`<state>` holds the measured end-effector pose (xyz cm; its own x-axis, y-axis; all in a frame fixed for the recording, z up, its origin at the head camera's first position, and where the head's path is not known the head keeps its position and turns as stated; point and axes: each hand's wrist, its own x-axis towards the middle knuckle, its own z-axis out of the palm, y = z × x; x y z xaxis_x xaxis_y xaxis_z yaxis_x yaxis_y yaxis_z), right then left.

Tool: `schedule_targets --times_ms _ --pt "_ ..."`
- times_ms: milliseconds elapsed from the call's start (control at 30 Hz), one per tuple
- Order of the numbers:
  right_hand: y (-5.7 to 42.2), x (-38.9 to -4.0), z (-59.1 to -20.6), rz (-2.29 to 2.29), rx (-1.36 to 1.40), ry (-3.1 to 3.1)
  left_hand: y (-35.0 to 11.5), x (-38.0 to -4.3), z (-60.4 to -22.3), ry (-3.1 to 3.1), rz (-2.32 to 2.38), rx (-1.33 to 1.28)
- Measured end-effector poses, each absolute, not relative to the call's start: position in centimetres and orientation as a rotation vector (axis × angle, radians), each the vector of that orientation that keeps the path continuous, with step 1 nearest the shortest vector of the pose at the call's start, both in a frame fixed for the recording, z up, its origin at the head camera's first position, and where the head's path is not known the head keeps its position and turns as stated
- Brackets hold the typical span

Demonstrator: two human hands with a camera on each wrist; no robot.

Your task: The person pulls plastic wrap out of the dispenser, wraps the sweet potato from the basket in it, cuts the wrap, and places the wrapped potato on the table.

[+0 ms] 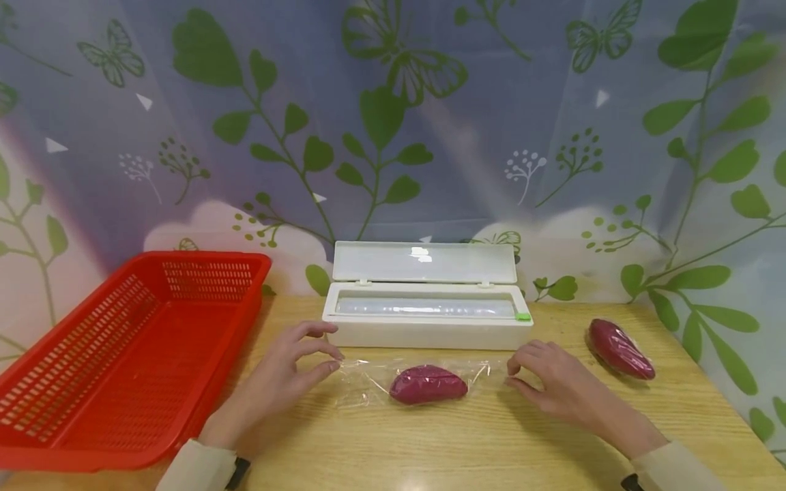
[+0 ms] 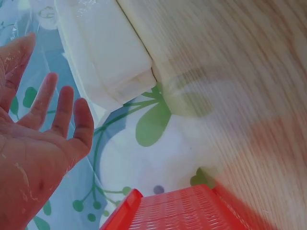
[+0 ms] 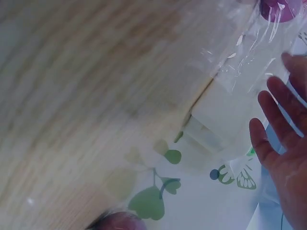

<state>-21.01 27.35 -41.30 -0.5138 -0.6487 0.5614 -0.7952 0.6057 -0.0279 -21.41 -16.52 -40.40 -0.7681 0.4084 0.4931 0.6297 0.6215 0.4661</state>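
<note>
A purple sweet potato (image 1: pixel 428 384) lies on a sheet of clear cling film (image 1: pixel 362 385) in front of a white film box. At the film's upper left corner, my left hand (image 1: pixel 279 372) pinches the edge between thumb and index finger. My right hand (image 1: pixel 559 382) pinches the film's right edge the same way. Both wrist views show the other fingers of my left hand (image 2: pixel 48 139) and right hand (image 3: pixel 288 153) spread loosely. The right wrist view shows wrinkled film (image 3: pixel 235 57) beside the fingers, with part of the sweet potato (image 3: pixel 280 10) at the top.
The white cling film box (image 1: pixel 426 334) stands at the back with its lid (image 1: pixel 424 262) raised and a roll inside. To the left is a red plastic basket (image 1: pixel 209 327). Another purple sweet potato (image 1: pixel 620 349), wrapped in film, lies on the wooden table (image 1: pixel 393 443) at right.
</note>
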Motion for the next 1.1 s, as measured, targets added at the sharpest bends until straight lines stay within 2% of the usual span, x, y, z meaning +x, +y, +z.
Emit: schedule_targets --times_ms 567,1100 --pt "25.1 -23.0 -41.9 0.245 1.156 -2.228 -16.6 -21.1 -40.3 -2.562 -1.068 -0.836" --pt "26.3 -20.3 -42.2 0.426 1.178 -2.348 -16.5 -20.6 -40.8 -2.72 -1.056 -1.037"
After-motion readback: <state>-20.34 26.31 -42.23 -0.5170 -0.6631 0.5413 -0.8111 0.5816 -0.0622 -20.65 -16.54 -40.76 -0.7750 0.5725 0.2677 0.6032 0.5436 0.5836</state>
